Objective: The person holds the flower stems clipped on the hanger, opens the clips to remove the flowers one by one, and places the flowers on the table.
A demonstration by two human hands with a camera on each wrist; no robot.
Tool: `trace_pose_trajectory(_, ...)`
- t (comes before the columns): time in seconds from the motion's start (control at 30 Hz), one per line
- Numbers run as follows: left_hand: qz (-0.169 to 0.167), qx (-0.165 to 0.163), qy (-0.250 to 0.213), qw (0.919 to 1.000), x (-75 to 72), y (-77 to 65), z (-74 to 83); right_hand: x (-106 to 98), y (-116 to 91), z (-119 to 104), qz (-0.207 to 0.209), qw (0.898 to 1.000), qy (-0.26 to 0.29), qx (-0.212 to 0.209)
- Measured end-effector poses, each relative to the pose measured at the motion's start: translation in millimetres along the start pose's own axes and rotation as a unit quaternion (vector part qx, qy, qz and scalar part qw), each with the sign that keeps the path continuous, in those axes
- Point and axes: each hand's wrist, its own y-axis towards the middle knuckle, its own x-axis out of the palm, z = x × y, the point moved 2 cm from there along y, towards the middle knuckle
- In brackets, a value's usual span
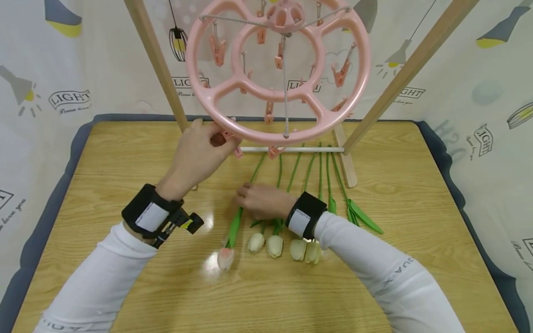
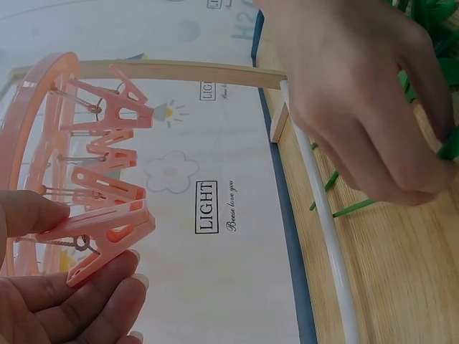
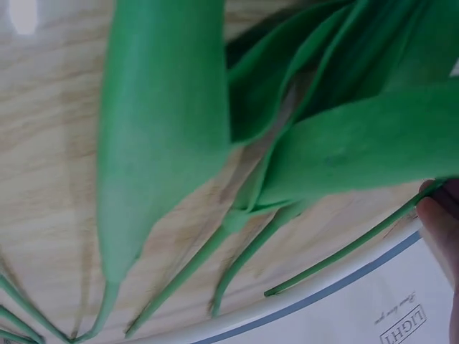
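My left hand (image 1: 199, 155) is raised at the near left rim of a round pink hanging dryer (image 1: 216, 111). Its thumb and fingers pinch a pink clothespin (image 2: 115, 233) that dangles from the dryer. Lower down, my right hand (image 1: 268, 201) holds the green stem of a pink-tipped artificial tulip (image 1: 226, 259) between thumb and fingers, just above the table. In the right wrist view the fingers (image 3: 441, 215) show at the right edge on that thin stem. White tulips (image 1: 275, 246) lie beside it, partly hidden beneath my right hand and forearm.
A wooden frame with two slanted posts (image 1: 395, 88) and a white crossbar (image 1: 312, 149) stands around the dryer. Several other clothespins (image 1: 340, 74) hang from it. Green stems and leaves (image 1: 366, 217) spread across the wooden table (image 1: 416, 259). A printed cloth (image 1: 487, 41) hangs behind.
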Motion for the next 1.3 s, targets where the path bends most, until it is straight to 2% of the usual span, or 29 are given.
trace_pose_trajectory(0.27,-0.008,-0.012,-0.002,0.9999,0.0,-0.2,-0.1,0.6,-1.9,8.4,0.013,0.999,0.028,0.018)
trace_pose_trajectory(0.5,-0.011,-0.016,-0.004,0.9998,0.2,-0.5,-0.3,5.7,-1.5,11.7,0.012,0.999,0.025,0.033)
trace_pose_trajectory(0.8,-0.012,-0.021,-0.007,0.9997,0.6,-0.8,-0.1,12.3,-3.9,22.3,0.032,0.996,-0.030,0.076)
trace_pose_trajectory(1.0,-0.016,-0.025,-0.009,0.9995,1.3,-0.8,-0.7,14.0,-7.7,23.5,0.063,0.992,-0.075,0.081)
trace_pose_trajectory(1.3,-0.015,-0.024,-0.007,0.9996,1.9,-0.3,-1.2,15.9,-8.2,20.9,0.045,0.994,-0.008,0.098)
